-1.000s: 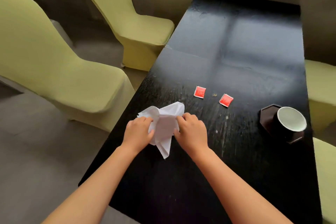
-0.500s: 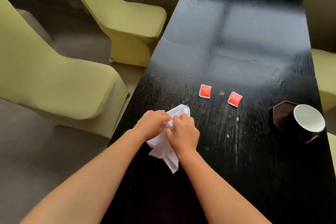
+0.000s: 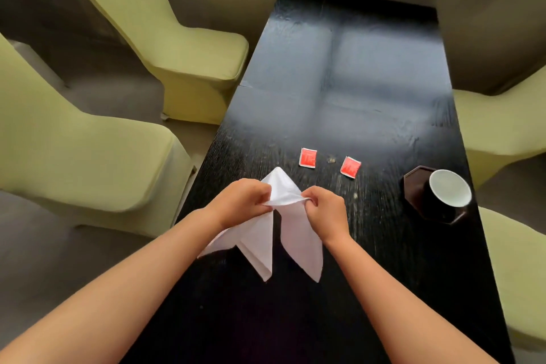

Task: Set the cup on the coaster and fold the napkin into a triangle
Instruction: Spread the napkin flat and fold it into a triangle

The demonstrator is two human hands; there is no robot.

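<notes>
Head view shows the first half of the job looking finished: the cup [image 3: 447,196] stands upright on the dark coaster [image 3: 413,186] at the right side of the black table [image 3: 384,68], well apart from the hands. The napkin [image 3: 285,233] is what remains. It is lifted at the near left part of the table, between the two hands, and it is not yet a triangle: one peak points away toward the far end, while several loose pointed flaps hang down toward the person, two long ones in the middle and a shorter one trailing to the left. So the fold seems to be at its start, with the cloth being opened or lined up rather than creased; laying it flat and bringing corner to corner is, by my reading, still to come. The left hand [image 3: 242,204] has its fingers curled in and closed, pinching the napkin's upper edge at its left. The right hand [image 3: 325,213] does the same at the right, thumb and forefinger pressed together on the edge, the other fingers tucked. A short taut strip of cloth runs between the two pinches. Neither hand touches the table, as far as can be told. Two red packets [image 3: 307,157] lie just beyond the napkin, untouched, and green chairs [image 3: 88,156] stand to both sides.
</notes>
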